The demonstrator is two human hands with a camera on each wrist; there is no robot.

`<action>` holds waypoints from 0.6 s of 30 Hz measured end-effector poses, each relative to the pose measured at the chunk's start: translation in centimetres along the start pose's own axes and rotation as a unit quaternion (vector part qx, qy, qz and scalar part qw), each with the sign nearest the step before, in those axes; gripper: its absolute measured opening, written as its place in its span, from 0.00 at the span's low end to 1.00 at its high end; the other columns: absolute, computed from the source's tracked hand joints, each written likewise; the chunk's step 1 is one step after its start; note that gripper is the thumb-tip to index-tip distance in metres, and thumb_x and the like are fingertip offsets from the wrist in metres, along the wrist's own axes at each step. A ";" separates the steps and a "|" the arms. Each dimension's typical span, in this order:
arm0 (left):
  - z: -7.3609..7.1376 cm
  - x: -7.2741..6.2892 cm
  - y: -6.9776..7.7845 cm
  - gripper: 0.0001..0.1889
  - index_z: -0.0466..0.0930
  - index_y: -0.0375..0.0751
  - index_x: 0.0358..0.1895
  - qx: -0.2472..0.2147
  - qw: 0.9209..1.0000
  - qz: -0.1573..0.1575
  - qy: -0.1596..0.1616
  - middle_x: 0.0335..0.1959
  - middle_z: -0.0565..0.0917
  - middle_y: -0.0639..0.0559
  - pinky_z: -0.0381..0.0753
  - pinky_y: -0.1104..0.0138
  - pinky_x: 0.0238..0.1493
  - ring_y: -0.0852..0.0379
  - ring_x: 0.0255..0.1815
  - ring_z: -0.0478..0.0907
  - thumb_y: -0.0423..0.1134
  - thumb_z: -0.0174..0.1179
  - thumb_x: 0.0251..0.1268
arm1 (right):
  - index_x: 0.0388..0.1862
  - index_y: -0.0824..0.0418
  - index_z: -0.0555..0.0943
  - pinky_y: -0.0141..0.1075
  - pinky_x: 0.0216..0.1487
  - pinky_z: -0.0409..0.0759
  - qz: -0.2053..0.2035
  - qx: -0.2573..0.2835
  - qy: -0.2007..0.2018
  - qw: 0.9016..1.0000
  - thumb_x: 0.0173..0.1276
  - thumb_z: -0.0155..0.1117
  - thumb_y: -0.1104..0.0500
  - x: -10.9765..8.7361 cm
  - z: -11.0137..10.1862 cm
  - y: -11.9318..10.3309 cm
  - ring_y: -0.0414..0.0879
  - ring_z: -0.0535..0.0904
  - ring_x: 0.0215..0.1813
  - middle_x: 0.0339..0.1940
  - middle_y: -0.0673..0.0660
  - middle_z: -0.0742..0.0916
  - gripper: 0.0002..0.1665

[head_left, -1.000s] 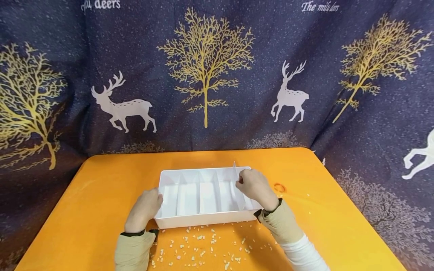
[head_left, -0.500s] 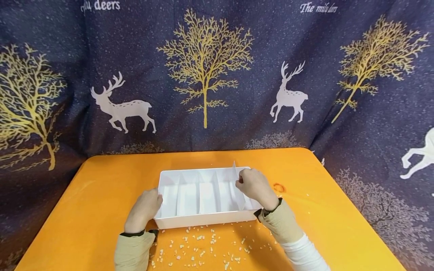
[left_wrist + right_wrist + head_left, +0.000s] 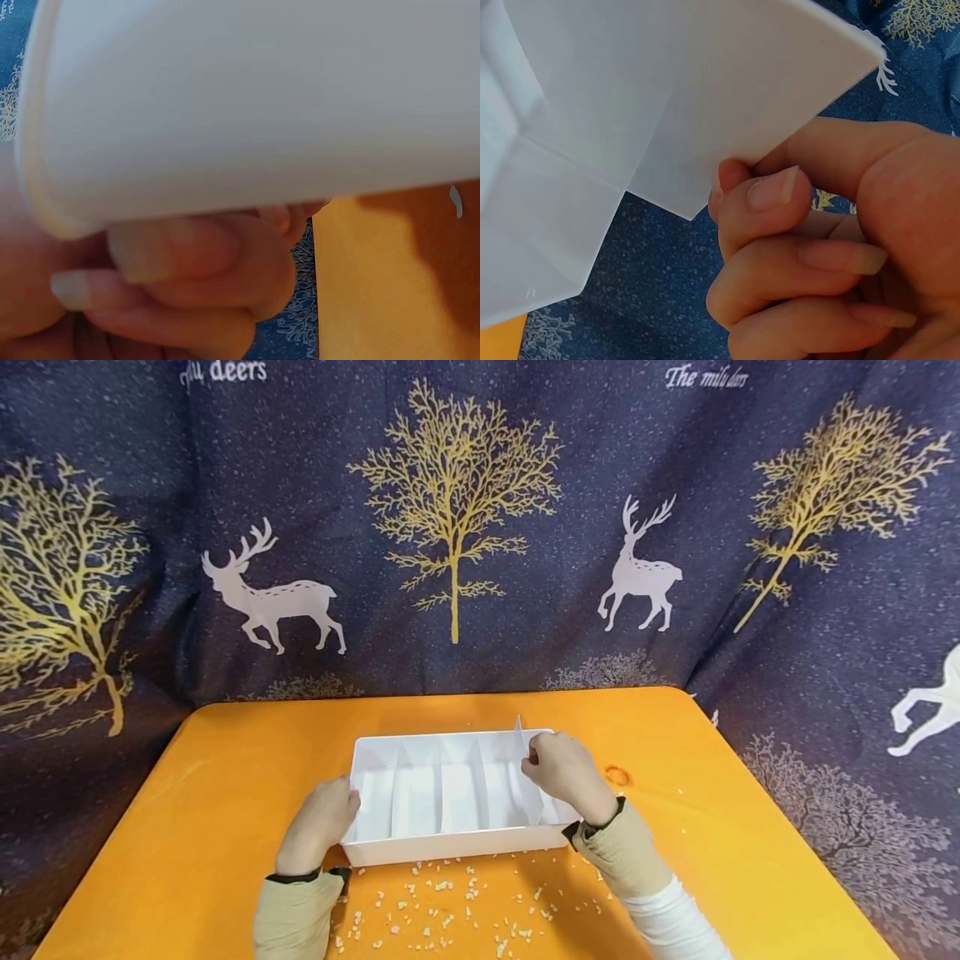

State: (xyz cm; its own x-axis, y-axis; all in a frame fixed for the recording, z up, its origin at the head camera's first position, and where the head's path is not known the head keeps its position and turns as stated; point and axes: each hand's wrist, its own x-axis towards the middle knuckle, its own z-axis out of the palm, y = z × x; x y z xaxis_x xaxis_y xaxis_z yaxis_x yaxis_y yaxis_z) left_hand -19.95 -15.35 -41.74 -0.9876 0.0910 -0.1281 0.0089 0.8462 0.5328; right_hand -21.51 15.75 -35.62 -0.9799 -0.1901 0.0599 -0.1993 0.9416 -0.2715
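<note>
Nothing has visibly moved. The left hand (image 3: 317, 822) grips the left end of the white tray (image 3: 457, 845), midway between the side edges of the table (image 3: 262, 735); three dividers (image 3: 442, 797) look seated; the right hand (image 3: 566, 772) pinches a fourth divider (image 3: 727, 97), raised, apparently not fully home.

Dark backdrop cloth (image 3: 585, 460) bears white print: right inscription (image 3: 707, 377) reads "The milu deers"; left inscription (image 3: 225, 370), partly illegible, ends "deers".

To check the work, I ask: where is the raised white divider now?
In the head view, the divider stands near the right end of the white tray, pinched by the right hand.
</note>
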 end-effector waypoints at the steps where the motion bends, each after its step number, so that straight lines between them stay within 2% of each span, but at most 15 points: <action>1: 0.0 0.0 0.0 0.18 0.70 0.20 0.57 0.001 1.000 0.000 0.000 0.41 0.81 0.34 0.78 0.60 0.34 0.50 0.34 0.77 0.33 0.47 0.73 | 0.11 0.53 0.60 0.32 0.21 0.53 0.000 0.001 -0.001 1.000 0.60 0.62 0.62 0.0 0.0 0.0 0.40 0.56 0.16 0.10 0.46 0.61 0.25; 18: 0.0 0.0 0.0 0.18 0.70 0.19 0.56 0.002 1.000 0.005 0.003 0.40 0.81 0.34 0.79 0.58 0.36 0.49 0.35 0.77 0.32 0.47 0.72 | 0.11 0.53 0.59 0.32 0.21 0.51 -0.008 0.003 -0.001 1.000 0.61 0.62 0.62 -0.1 -0.3 0.3 0.39 0.54 0.16 0.10 0.47 0.60 0.25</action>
State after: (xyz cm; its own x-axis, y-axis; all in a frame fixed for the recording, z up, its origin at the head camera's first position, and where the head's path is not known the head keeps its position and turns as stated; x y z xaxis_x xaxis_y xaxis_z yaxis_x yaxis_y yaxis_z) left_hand -19.97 -15.31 -41.76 -0.9884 0.0967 -0.1175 0.0198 0.8473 0.5307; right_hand -21.48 16.09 -35.40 -0.9766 -0.2058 0.0627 -0.2151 0.9369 -0.2755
